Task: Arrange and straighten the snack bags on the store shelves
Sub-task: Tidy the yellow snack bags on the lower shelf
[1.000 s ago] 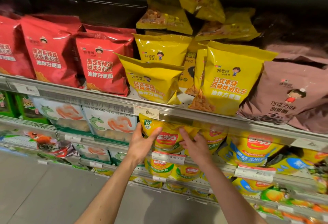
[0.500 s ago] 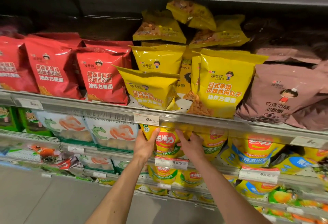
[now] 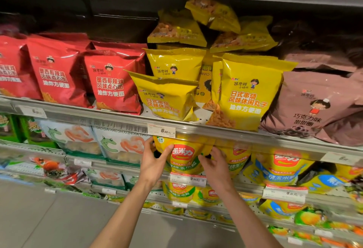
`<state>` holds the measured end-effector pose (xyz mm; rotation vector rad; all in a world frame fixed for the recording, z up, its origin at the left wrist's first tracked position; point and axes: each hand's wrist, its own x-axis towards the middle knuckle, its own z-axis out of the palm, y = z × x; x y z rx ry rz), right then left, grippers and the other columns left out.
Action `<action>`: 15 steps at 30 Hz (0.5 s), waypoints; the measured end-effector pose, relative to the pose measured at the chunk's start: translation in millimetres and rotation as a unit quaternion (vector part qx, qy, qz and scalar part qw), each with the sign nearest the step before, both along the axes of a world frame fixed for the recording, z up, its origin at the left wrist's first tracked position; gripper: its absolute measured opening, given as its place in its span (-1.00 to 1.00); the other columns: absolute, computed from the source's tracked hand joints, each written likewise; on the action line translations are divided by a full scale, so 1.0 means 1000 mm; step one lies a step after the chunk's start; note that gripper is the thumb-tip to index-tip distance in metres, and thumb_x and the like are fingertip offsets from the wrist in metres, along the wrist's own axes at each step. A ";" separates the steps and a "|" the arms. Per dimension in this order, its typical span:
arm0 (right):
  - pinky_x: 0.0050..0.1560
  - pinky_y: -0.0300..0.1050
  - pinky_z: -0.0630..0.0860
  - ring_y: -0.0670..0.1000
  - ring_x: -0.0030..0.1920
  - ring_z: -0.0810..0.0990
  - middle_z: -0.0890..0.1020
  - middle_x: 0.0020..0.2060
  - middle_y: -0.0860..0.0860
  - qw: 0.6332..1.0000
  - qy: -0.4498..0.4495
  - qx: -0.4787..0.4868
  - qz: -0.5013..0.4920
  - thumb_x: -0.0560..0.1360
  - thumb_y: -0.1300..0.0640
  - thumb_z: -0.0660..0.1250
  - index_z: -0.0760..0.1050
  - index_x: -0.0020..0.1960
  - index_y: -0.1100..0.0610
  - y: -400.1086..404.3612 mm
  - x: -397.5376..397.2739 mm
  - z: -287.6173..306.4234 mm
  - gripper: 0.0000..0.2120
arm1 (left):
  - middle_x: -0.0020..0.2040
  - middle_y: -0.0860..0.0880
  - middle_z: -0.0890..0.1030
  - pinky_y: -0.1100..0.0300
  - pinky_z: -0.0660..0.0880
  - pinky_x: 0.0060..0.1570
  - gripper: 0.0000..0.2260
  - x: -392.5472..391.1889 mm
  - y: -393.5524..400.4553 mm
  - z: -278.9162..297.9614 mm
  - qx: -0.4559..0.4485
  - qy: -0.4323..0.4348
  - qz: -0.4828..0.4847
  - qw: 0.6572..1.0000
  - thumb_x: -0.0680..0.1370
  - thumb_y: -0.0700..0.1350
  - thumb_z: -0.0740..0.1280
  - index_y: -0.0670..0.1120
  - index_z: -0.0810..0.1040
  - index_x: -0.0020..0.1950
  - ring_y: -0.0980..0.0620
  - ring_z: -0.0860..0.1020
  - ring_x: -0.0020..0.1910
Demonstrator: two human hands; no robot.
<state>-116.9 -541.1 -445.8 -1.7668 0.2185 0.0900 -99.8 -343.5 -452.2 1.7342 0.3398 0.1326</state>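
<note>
Hands both raised to the second shelf: left hand (image 3: pixel 155 161) grips the left edge of the corn bag (image 3: pixel 183 155), thumb across its front, fingers behind; right hand (image 3: pixel 215 164) pinches the bag's right edge, fingers curled on it. Forearms reach up from below, well apart, hands separated by the bag's width. Corn bag is yellow with a red logo, upright, top tucked under the shelf rail (image 3: pixel 216 131), just below the price tag (image 3: pixel 161 130), beside a matching bag (image 3: pixel 238 154). Versus half a second ago, grip and bag position look the same; only the view shifted slightly.
</note>
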 end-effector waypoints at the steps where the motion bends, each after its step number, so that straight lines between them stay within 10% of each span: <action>1: 0.13 -0.13 0.44 -0.14 0.09 0.52 0.42 0.08 -0.18 1.000 0.015 -0.004 0.010 0.62 0.10 0.36 0.36 0.13 -0.06 -0.001 0.001 0.003 -0.80 | 0.17 0.17 0.60 0.13 0.49 0.24 -0.45 -0.002 0.001 -0.002 0.007 -0.003 -0.001 1.000 0.49 0.09 0.51 0.07 0.37 0.40 0.27 0.54 0.15; 7: 0.05 -0.37 0.42 -0.24 0.04 0.53 0.57 -0.06 -0.28 1.000 0.023 -0.010 0.001 0.63 0.21 0.34 0.49 -0.07 -0.14 -0.016 0.007 0.008 -0.76 | 0.13 0.14 0.57 0.16 0.41 0.20 -0.59 0.003 0.005 -0.004 0.053 -0.007 0.015 0.998 0.55 0.08 0.46 0.09 0.38 0.31 0.09 0.50 0.22; 10: 0.12 -0.37 0.39 -0.18 0.17 0.55 0.59 0.11 -0.12 1.000 0.020 -0.020 -0.009 0.62 0.13 0.36 0.57 0.25 -0.07 -0.019 0.001 -0.003 -0.77 | -0.01 0.29 0.50 0.21 0.36 0.10 -0.66 0.007 0.004 -0.003 0.065 -0.010 0.021 0.998 0.56 0.03 0.46 0.09 0.38 0.23 0.12 0.50 0.11; 15: 0.27 -0.02 0.49 0.13 0.30 0.56 0.62 0.24 0.16 0.999 0.005 -0.038 -0.017 0.63 0.17 0.34 0.57 0.28 0.17 -0.015 0.001 0.001 -0.76 | 0.05 0.19 0.53 0.17 0.39 0.16 -0.50 0.009 0.006 -0.006 0.074 -0.013 0.029 0.997 0.55 0.11 0.45 -0.03 0.42 0.42 0.11 0.48 0.16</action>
